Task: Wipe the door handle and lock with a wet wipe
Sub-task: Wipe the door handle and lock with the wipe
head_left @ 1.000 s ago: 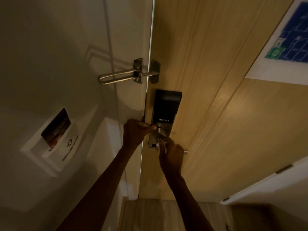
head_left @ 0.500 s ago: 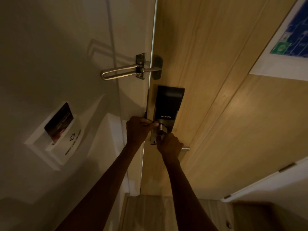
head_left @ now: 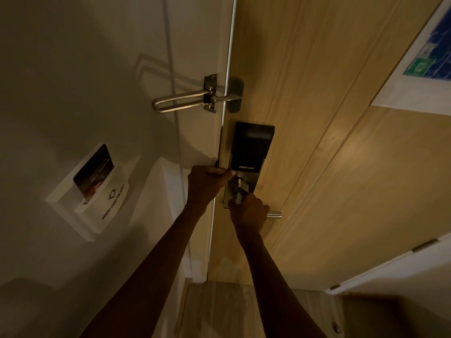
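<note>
My hands work at a dim wooden door's lock.

My right hand (head_left: 249,211) is closed over the door handle (head_left: 274,214), pinching a pale wet wipe (head_left: 238,196) against the lock (head_left: 249,152). My left hand (head_left: 207,184) grips the door (head_left: 317,118) edge beside it. Farther up, a metal swing latch (head_left: 185,100) bridges frame and door.

The scene is dim and warm-toned. Soft light glows on the pale wooden door (head_left: 341,167) to the right, while the off-white wall (head_left: 73,93) to the left lies in grey shadow. Both forearms read as dark silhouettes. Wide-angle bending curves straight lines near the edges; fine detail is soft.
</note>
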`<state>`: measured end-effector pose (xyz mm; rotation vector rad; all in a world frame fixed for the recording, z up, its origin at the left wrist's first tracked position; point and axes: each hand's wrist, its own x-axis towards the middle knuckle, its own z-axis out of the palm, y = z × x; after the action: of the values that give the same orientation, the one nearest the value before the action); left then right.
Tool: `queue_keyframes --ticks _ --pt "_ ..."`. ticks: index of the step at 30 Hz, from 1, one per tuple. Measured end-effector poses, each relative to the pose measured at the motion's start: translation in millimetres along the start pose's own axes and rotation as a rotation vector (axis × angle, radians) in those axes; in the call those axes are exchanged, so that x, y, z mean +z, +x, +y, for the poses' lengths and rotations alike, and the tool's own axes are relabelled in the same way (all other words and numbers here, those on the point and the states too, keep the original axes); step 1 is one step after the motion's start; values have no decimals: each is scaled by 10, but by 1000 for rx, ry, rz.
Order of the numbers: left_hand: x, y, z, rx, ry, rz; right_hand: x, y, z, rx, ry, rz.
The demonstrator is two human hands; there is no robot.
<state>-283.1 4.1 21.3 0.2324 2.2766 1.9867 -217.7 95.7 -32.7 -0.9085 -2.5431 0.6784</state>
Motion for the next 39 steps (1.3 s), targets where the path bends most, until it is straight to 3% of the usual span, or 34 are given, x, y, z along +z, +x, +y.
queue_keyframes --ticks 3,9,14,18,23,30,35,39 --pt "6 -11 -11 -17 -7 13 70 -85 8 -85 -103 39" --pt "28 -10 -36 6 2 5 12 -117 82 -269 -403 -131" --pt "36 5 -41 4 -2 14 -64 -118 416 -575 -580 -82" --pt "15 33 -34 45 13 2 -167 62 768 -773 -575 35" --pt "-6 2 10 100 69 11 -322 94 1049 -719 -509 1" --pt "-14 -4 23 153 92 -17 -113 -212 476 -518 -320 -105" --pt "-34 -7 -6 208 149 -10 -280 -85 585 -602 -192 -236" --pt "-21 -2 -37 172 127 2 -216 -88 495 -637 -299 -164"
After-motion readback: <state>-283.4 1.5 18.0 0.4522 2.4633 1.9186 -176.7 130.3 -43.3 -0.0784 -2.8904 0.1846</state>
